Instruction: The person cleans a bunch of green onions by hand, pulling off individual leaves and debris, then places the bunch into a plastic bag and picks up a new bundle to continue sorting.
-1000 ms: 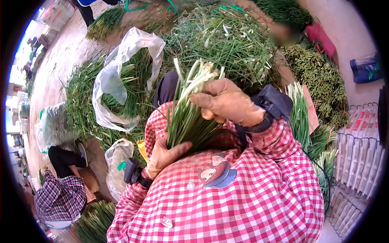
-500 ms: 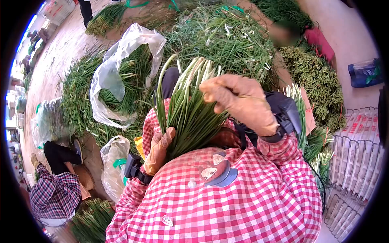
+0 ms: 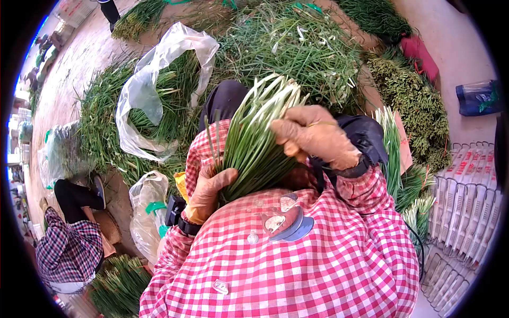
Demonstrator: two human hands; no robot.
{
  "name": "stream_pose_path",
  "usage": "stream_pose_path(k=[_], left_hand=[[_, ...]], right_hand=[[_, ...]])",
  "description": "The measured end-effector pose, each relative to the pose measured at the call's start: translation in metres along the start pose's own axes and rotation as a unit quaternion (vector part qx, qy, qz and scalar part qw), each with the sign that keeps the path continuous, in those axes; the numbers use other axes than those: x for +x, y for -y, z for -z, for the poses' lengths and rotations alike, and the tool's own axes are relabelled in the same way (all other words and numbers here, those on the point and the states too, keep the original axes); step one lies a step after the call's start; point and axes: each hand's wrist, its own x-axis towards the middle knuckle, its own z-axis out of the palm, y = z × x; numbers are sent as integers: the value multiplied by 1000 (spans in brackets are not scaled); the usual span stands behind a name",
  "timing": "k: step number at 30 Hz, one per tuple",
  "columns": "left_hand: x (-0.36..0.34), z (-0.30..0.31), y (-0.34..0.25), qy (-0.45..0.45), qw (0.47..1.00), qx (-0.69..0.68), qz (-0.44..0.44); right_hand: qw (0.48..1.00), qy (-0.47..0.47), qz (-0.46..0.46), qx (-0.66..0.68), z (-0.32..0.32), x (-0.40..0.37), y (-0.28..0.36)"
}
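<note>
A thick bunch of chives (image 3: 260, 138), pale stem ends up and green leaves down, stands in front of my chest. My gloved left hand (image 3: 209, 192) is wrapped round its lower left side, with the thumb across the leaves. My gloved right hand (image 3: 315, 135) is curled closed against the upper right side, near the pale stems. Whatever its fingertips pinch is hidden. Along the bunch's left edge, a thin loose blade sticks up by itself. Behind the bunch lies a big heap of loose greens (image 3: 297, 47).
A clear plastic bag (image 3: 140, 100) lies open on greens at left, with another bag (image 3: 148, 206) nearer me. A co-worker in a checked shirt (image 3: 69, 249) sits at lower left. To the right are trimmed bundles (image 3: 389, 148), a leafy pile (image 3: 411, 100) and stacked crates (image 3: 466, 212).
The bunch and my left hand have shifted slightly right. My right hand has moved a little down and right, still curled. The curved stalk at the bunch's left no longer stands out.
</note>
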Motion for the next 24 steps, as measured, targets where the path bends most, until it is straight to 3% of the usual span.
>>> stream_pose_path(k=[1,3,5,6,7,10,11,13,16,19,21,23,24], left_hand=[[0,0,2,-12,999,30,-6],[-1,-3,1,-17,1000,1,-3],[-3,-2,-1,-14,1000,6,12],[-2,-3,-2,-9,1000,23,7],[-2,-4,-2,-2,999,40,1],[-6,-7,4,1,995,101,-19],[-9,-7,5,-4,992,122,-26],[-14,-11,7,-7,992,113,-49],[-24,-11,9,-14,991,121,-52],[-24,1,13,-2,981,183,-62],[-25,-8,18,-24,988,136,-76],[-21,7,22,-35,988,145,-41],[-22,11,22,-40,991,125,-21]], right_hand=[[995,-97,18,-20,4,-5,4],[957,-215,187,59,23,-6,-5],[900,-279,333,-23,29,-10,7],[810,-336,434,-207,25,-11,18],[796,-274,477,-254,28,-8,17],[747,-219,454,-433,13,-6,20],[739,-210,471,-433,10,1,19],[680,-199,442,-550,6,2,31],[823,-40,300,-480,-11,13,31],[829,-85,377,-403,-19,23,18],[847,-95,371,-369,-16,29,12],[781,-166,444,-407,-5,44,-2],[771,-215,409,-438,0,48,-3]])
